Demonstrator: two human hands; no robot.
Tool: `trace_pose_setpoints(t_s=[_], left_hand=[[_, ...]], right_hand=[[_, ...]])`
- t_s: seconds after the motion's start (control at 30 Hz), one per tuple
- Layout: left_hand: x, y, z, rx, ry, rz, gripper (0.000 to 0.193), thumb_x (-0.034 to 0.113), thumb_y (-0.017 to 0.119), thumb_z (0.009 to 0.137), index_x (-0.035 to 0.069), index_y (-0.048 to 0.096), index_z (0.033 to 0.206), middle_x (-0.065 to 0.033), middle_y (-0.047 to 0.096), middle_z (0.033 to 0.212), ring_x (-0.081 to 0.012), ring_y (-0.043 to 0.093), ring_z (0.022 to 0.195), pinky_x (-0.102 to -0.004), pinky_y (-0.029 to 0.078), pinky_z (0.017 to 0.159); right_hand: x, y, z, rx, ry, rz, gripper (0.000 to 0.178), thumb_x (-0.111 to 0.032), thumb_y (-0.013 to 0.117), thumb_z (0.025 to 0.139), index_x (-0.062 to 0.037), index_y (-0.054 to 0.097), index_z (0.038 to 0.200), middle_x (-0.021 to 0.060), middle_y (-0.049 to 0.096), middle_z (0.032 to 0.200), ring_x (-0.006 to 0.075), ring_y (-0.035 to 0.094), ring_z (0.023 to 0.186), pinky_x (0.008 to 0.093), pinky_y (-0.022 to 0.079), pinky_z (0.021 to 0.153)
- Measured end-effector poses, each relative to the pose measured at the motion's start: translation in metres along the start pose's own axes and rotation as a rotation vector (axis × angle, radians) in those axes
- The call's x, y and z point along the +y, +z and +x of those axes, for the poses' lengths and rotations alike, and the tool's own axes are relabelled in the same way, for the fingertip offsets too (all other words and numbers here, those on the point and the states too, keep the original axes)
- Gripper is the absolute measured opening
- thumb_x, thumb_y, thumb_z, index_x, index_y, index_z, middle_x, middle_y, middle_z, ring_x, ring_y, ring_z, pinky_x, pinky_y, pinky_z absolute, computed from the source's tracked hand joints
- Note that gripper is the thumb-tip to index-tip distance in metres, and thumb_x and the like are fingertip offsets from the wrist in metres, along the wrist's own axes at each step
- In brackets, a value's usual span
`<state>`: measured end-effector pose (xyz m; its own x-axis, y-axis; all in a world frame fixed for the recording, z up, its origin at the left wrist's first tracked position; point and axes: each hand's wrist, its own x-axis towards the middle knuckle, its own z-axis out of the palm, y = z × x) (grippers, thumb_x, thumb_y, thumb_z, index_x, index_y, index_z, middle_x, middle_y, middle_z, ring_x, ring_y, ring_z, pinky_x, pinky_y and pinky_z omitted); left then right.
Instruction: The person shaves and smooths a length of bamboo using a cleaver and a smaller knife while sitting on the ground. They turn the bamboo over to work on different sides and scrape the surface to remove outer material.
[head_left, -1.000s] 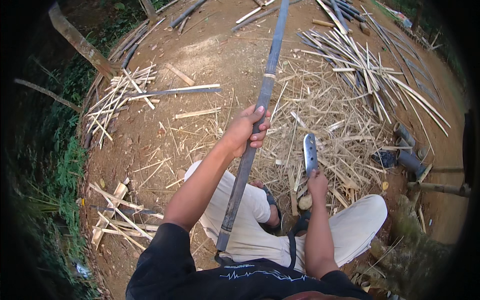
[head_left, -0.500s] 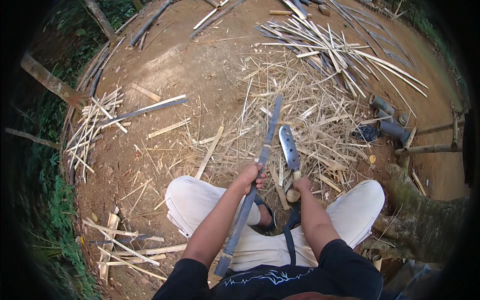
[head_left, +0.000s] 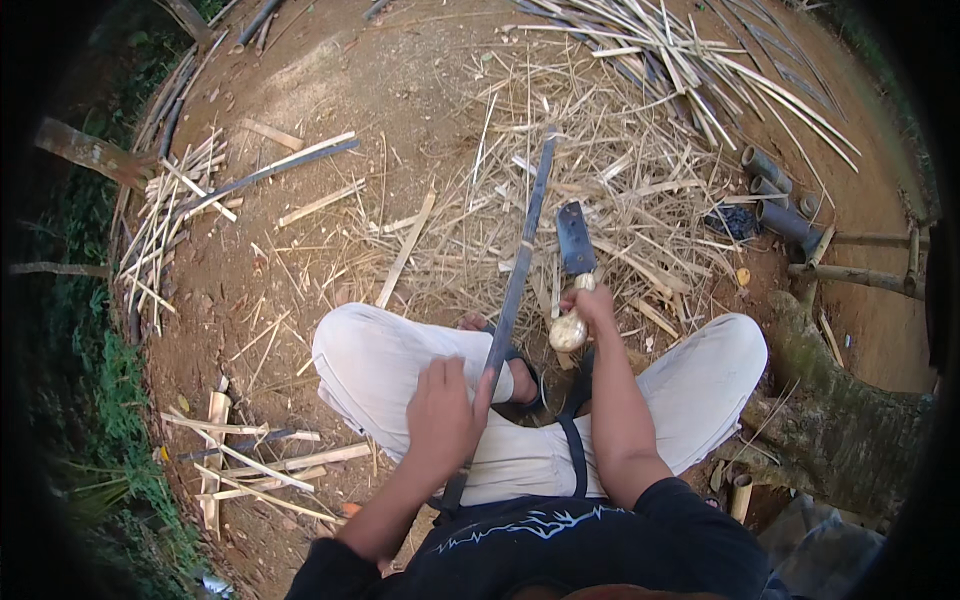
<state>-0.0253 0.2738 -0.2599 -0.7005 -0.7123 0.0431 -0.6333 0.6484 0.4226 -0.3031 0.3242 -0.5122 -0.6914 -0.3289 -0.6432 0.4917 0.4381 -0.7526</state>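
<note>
My right hand [head_left: 594, 305] is closed round the pale, knob-ended handle [head_left: 569, 331] of a broad cleaver-like machete [head_left: 574, 238], its dark blade pointing away from me. A long dark-skinned bamboo strip [head_left: 525, 245] with nodes slants from my lap out over the shavings, left of the blade and apart from it. My left hand [head_left: 442, 410] lies over my left thigh with its fingers stretched out, the thumb against the strip. The strip's near end runs behind this hand toward my waist and is partly hidden.
Bamboo shavings [head_left: 640, 170] cover the ground ahead. Split strips are heaped at the far right [head_left: 690, 70] and the left [head_left: 175, 225], with several pieces [head_left: 260, 460] near my left knee. Bamboo tubes [head_left: 785, 220] and a thick trunk [head_left: 840, 430] stand to the right.
My left hand has loosened from round the strip and slid back toward my lap, fingers now extended. The machete has drawn slightly nearer and its blade has turned.
</note>
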Motion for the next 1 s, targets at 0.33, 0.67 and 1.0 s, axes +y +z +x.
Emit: trace_pose_setpoints(t_s=[0.33, 0.67, 1.0], left_hand=[[-0.019, -0.006, -0.111, -0.480, -0.466, -0.117, 0.041, 0.039, 0.061, 0.094, -0.001, 0.054, 0.085, -0.0204, 0.061, 0.065, -0.0356, 0.063, 0.059, -0.0474, 0.047, 0.055], [-0.006, -0.043, -0.085, -0.534, -0.832, -1.153, 0.022, 0.027, 0.039, 0.106, 0.005, 0.043, 0.104, -0.0012, 0.049, 0.061, -0.0087, 0.046, 0.040, -0.0254, 0.038, 0.041], [0.005, 0.030, -0.049, -0.190, -0.379, -1.153, 0.030, 0.035, 0.041, 0.105, 0.010, 0.050, 0.092, 0.0040, 0.051, 0.065, -0.0012, 0.049, 0.058, -0.0177, 0.037, 0.051]], right_hand=[[-0.067, -0.001, -0.115, 0.011, -0.582, 0.182, 0.020, -0.012, 0.061, 0.094, 0.0006, 0.054, 0.107, 0.0074, 0.066, 0.083, 0.0128, 0.065, 0.069, 0.0263, 0.052, 0.066], [-0.083, -0.031, -0.198, -0.272, -0.756, 0.071, 0.021, 0.001, 0.058, 0.088, 0.0019, 0.052, 0.109, 0.0074, 0.060, 0.085, 0.0137, 0.061, 0.073, 0.0283, 0.051, 0.067], [-0.047, -0.056, -0.265, -0.526, -1.294, -0.662, 0.048, -0.014, 0.075, 0.062, -0.0003, 0.057, 0.105, 0.0157, 0.062, 0.087, 0.0333, 0.064, 0.078, 0.0390, 0.052, 0.071]])
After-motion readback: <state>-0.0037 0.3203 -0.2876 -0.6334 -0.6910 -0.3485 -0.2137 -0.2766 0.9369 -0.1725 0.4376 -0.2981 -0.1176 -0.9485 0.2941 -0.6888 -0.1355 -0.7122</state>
